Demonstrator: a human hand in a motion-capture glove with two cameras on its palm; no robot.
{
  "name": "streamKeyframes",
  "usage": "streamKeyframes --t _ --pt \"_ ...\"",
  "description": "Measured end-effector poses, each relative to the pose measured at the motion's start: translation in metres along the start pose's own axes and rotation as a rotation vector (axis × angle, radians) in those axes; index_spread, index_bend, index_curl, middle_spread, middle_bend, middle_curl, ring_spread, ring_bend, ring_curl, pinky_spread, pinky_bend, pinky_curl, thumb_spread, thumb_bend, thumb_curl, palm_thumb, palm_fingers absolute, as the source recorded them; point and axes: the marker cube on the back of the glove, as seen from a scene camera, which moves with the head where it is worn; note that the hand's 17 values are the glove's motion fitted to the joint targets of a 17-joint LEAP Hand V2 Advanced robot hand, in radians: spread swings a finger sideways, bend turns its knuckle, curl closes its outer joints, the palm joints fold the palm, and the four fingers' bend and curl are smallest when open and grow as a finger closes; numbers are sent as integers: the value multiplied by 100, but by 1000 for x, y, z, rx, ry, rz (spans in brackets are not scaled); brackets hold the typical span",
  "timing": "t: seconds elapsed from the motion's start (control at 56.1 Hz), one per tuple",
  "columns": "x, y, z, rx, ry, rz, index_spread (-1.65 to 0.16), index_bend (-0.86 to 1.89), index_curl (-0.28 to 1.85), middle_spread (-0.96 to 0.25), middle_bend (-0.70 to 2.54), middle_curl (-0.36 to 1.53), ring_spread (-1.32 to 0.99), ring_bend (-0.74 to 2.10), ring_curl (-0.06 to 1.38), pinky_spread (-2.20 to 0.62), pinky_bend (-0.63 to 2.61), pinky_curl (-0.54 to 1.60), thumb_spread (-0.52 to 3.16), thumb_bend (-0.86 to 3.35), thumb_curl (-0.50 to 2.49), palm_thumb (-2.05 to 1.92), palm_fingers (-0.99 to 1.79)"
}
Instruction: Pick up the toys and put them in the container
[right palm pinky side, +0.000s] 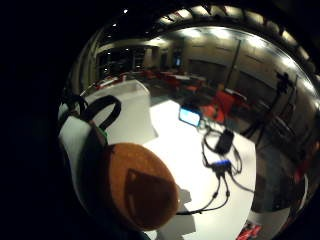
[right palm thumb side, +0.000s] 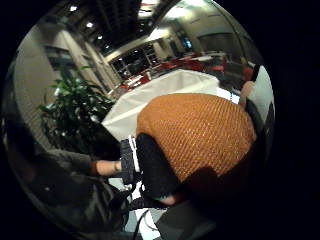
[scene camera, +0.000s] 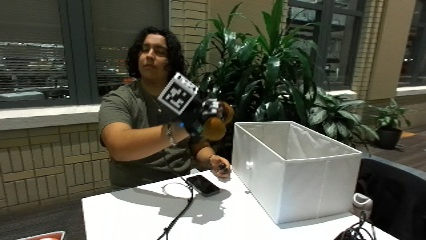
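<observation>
In the outside view my gloved right hand (scene camera: 202, 117) is raised above the table, just left of the white fabric container (scene camera: 293, 170). It grips an orange knitted toy (scene camera: 215, 128), round and soft. The toy (right palm thumb side: 197, 135) fills much of the thumb side palm view, with a black-gloved finger (right palm thumb side: 155, 170) curled round it. The little finger side palm view shows the same orange toy (right palm pinky side: 137, 185) close to the palm, with the container (right palm pinky side: 127, 107) beyond it. The container's inside is hidden from me.
A black phone (scene camera: 203, 184) lies on the white table (scene camera: 133, 215) under my raised hand, and my bare left hand (scene camera: 219, 167) rests beside it. A cable (scene camera: 174, 220) trails across the table. A small lit screen (right palm pinky side: 190, 116) and more cables (right palm pinky side: 220, 170) sit farther along. Large plants (scene camera: 266, 75) stand behind.
</observation>
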Motion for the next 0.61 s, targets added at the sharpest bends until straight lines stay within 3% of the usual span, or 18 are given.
streamKeyframes --t 0.125,0.25,0.303,0.41,0.446,0.499,0.517,0.535,0.606 --pt "-25 -81 6 23 -58 6 -26 67 71 -15 123 72 -28 142 58 -42 102 55 118 -7 21 -10 118" --pt "-35 -123 48 -6 12 159 -26 67 74 -15 124 72 -27 142 57 -42 100 54 115 -8 20 -11 116" --pt "-48 -134 72 -30 10 133 -25 67 75 -15 124 72 -27 139 56 -42 97 53 114 -8 20 -12 113" --pt "-43 -142 108 -235 -4 89 -26 67 76 -14 127 71 -28 131 53 -41 82 48 110 -11 18 -15 107" --pt "-46 -140 118 -349 -57 65 -27 66 76 -15 126 70 -28 127 52 -38 69 45 104 -13 17 -19 87" --pt "-49 -137 121 -452 -104 30 -28 63 80 -18 121 70 -30 122 55 -29 56 47 95 -14 17 -21 34" --pt "-48 -136 120 -459 -109 29 -29 55 78 -18 105 65 -30 104 50 -25 61 49 91 -15 17 -22 -11" --pt "-45 -135 116 -458 -116 35 -30 54 79 -18 96 63 -29 98 51 -23 67 51 89 -15 17 -22 -27" --pt "-34 -125 95 -463 -119 84 -35 41 66 -17 74 53 -30 76 38 -16 64 41 83 -15 16 -22 -24"
